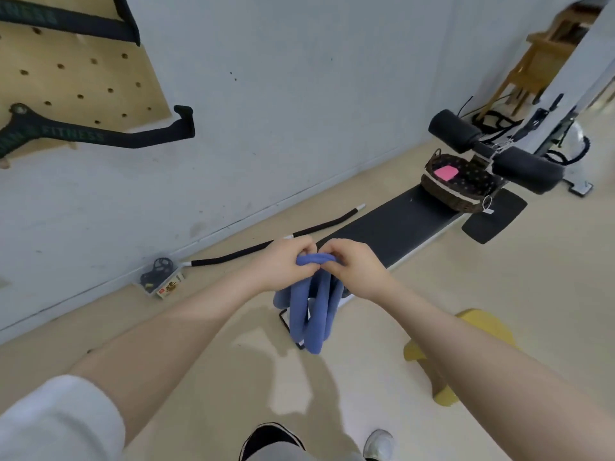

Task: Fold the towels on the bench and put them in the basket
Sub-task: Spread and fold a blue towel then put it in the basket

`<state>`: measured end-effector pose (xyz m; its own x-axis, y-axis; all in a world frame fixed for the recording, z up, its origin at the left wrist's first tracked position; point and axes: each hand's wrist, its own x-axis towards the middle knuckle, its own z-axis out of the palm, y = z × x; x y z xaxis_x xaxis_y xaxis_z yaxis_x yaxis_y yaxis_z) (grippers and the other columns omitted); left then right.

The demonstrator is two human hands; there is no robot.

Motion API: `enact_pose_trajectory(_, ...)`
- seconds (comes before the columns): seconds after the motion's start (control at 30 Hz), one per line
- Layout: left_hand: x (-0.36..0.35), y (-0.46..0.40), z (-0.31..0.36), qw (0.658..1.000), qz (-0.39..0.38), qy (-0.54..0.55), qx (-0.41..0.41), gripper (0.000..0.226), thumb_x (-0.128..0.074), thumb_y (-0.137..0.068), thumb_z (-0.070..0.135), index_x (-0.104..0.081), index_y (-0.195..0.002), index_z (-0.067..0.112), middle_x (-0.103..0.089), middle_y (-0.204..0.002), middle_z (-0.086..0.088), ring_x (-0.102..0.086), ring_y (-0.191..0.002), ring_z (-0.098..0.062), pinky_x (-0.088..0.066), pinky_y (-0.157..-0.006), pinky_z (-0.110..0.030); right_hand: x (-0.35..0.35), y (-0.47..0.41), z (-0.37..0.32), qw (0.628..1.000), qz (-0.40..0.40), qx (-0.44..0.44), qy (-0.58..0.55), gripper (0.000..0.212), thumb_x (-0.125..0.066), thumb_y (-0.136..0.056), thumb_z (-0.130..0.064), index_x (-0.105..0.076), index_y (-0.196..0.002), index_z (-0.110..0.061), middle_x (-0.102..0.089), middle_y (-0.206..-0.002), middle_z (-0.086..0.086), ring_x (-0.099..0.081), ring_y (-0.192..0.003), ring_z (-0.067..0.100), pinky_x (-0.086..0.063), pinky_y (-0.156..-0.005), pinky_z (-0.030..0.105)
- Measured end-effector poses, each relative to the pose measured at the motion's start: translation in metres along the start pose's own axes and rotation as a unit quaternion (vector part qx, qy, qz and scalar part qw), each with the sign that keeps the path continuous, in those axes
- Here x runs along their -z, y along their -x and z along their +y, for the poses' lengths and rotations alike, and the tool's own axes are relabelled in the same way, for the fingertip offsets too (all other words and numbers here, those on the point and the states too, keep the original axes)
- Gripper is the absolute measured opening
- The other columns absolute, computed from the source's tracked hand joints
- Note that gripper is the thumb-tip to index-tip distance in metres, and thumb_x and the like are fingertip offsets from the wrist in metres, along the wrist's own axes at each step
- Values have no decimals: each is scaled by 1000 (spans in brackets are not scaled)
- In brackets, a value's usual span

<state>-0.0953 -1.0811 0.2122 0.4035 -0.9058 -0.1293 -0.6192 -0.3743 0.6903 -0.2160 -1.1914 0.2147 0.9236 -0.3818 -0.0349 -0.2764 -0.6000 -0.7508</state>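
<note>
A blue towel hangs in folds above the near end of the black bench. My left hand and my right hand grip its top edge side by side, fingers curled over the cloth and almost touching. A dark wicker basket stands on the far end of the bench. A folded pink towel lies inside the basket.
Black foam rollers of the bench frame rise right behind the basket. A long black padded bar lies on the floor by the wall, beside a small box. A yellow stool stands at the right. My shoes are below.
</note>
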Motion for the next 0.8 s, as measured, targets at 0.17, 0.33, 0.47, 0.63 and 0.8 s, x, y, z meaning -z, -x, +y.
enact_pose_trajectory(0.17, -35, -66, 41, 987, -4, 146, 62, 21, -58, -86, 18, -46, -70, 26, -43, -53, 15, -38, -49, 1, -30, -49, -14, 80, -23, 74, 994, 9, -57, -95, 11, -53, -90, -10, -59, -85, -18, -60, -79, -8, -51, -68, 1, -41, -61, 11)
enact_pose_trajectory(0.33, -54, -141, 48, 987, -22, 123, 98, 17, -62, -85, 19, -49, -74, 18, -45, -63, 10, -39, -58, -7, -32, -54, -17, 131, -58, 137, 985, 22, -100, -136, 10, -53, -91, -12, -63, -90, -10, -64, -87, 8, -54, -76, 12, -46, -70, 22)
enact_pose_trajectory(0.47, -69, -200, 37, 986, 4, 106, 128, 15, -65, -82, 20, -53, -77, 13, -49, -64, 4, -39, -57, -10, -31, -50, -15, 161, -97, 190, 992, 17, -100, -73, 11, -55, -89, -11, -64, -94, -12, -65, -90, 6, -57, -83, 16, -47, -74, 24)
enact_pose_trajectory(0.63, -61, -307, 21, 980, 82, 83, 164, 22, -67, -80, 17, -49, -68, 20, -47, -58, 7, -41, -54, -8, -32, -47, -14, 200, -188, 257, 984, -45, -82, 150, 21, -48, -87, -4, -60, -101, -14, -49, -89, -2, -49, -81, 16, -36, -62, 19)
enact_pose_trajectory(0.8, -31, -393, 12, 979, 76, 18, 190, 6, -58, -80, 13, -54, -76, 16, -51, -59, 3, -46, -60, -18, -34, -53, -27, 240, -283, 295, 967, -40, -127, 216, 23, -39, -82, 1, -51, -78, -18, -46, -75, -3, -49, -76, 23, -37, -63, 29)
